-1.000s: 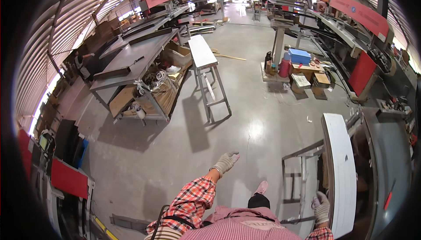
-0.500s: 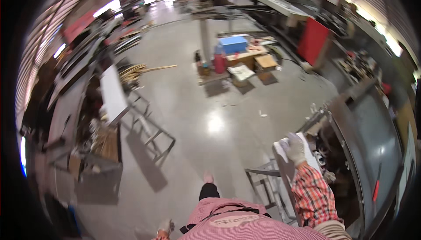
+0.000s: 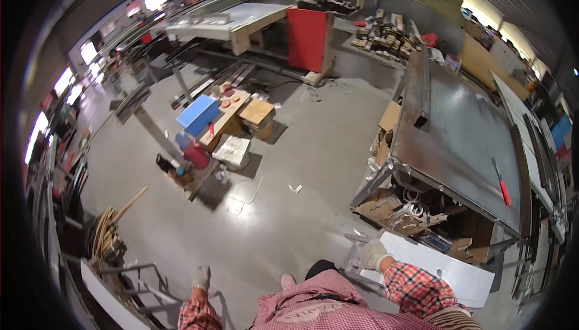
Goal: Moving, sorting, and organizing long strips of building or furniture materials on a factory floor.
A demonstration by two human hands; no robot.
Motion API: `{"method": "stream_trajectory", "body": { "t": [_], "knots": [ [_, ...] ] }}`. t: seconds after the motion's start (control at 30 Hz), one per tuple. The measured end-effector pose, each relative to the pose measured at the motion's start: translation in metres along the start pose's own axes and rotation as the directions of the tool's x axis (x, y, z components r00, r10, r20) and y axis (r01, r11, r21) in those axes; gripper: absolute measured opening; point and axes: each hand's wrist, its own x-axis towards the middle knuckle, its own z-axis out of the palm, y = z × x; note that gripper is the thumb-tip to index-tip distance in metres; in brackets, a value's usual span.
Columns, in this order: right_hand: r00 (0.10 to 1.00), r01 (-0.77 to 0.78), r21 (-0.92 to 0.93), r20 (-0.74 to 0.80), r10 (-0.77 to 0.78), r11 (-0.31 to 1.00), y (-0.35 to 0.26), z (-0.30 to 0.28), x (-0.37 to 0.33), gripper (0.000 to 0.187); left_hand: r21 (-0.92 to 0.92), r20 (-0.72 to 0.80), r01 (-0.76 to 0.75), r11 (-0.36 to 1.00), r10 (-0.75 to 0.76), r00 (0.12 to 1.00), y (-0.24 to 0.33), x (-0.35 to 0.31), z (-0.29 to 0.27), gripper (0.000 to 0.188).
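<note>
My right hand (image 3: 373,255), in a pale work glove, is closed at the near-left edge of a long white panel (image 3: 443,272). Its fingers bend over that edge and are partly blurred. The panel lies low at the right, with a grey metal frame (image 3: 356,241) showing beside it. My left hand (image 3: 202,277), also gloved, hangs over the floor at the lower left, fingers loosely extended and nothing visible in them. Both arms wear checked sleeves.
A metal-topped workbench (image 3: 464,143) stands at the right, with a red-handled tool (image 3: 504,190) on top and scraps underneath. Ahead are a blue box (image 3: 199,114), a wooden block (image 3: 257,111) and a post (image 3: 151,128). Another white panel (image 3: 108,297) leans at the lower left.
My view has swung to the right, bringing the workbench further into it. My right hand stays at the white panel's edge; my left hand shows higher and more fully.
</note>
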Motion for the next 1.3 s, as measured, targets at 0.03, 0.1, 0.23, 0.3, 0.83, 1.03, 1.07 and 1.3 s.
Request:
{"method": "stream_trajectory", "body": {
  "t": [0.03,0.1,0.23,0.3,0.83,1.03,1.07,1.3],
  "knots": [
    [0.99,0.005,0.021,0.142,-0.008,1.0,-0.024,-0.03,0.0,0.056,0.046,-0.087,0.036,0.998,-0.032,0.996,-0.021,0.039,-0.036,0.01],
    [0.965,-0.136,0.168,0.244,0.092,0.976,0.008,-0.028,-0.009,0.056,-0.581,0.254,0.429,0.691,-0.348,0.903,0.216,0.175,0.026,0.018],
    [0.977,-0.02,0.525,0.191,-0.095,0.851,0.034,0.005,0.047,0.056,-0.699,0.235,0.191,0.689,-0.031,0.972,0.326,0.274,0.046,0.04],
    [0.982,-0.024,0.565,0.166,-0.085,0.825,0.049,-0.016,0.078,0.055,-0.575,0.375,0.224,0.787,0.009,0.927,0.348,0.29,0.069,0.034],
    [0.89,-0.271,0.74,-0.051,0.453,0.616,0.237,-0.214,0.28,0.053,0.455,0.559,0.178,0.873,-0.435,0.705,0.302,0.551,0.114,0.023],
    [0.754,0.554,0.832,-0.488,0.439,-0.026,0.263,-0.064,0.345,0.051,0.463,0.814,-0.878,0.123,0.331,0.476,0.485,0.784,0.226,0.015],
    [0.909,-0.228,0.869,0.029,0.415,0.44,0.268,-0.188,0.326,0.051,0.452,0.753,-0.889,-0.065,0.562,0.342,0.463,0.834,0.237,0.015],
    [0.889,-0.449,0.821,0.374,0.263,0.353,0.364,-0.239,0.372,0.052,-0.581,0.651,-0.112,0.806,0.543,0.53,0.868,0.882,0.382,0.034]
  ]
}}
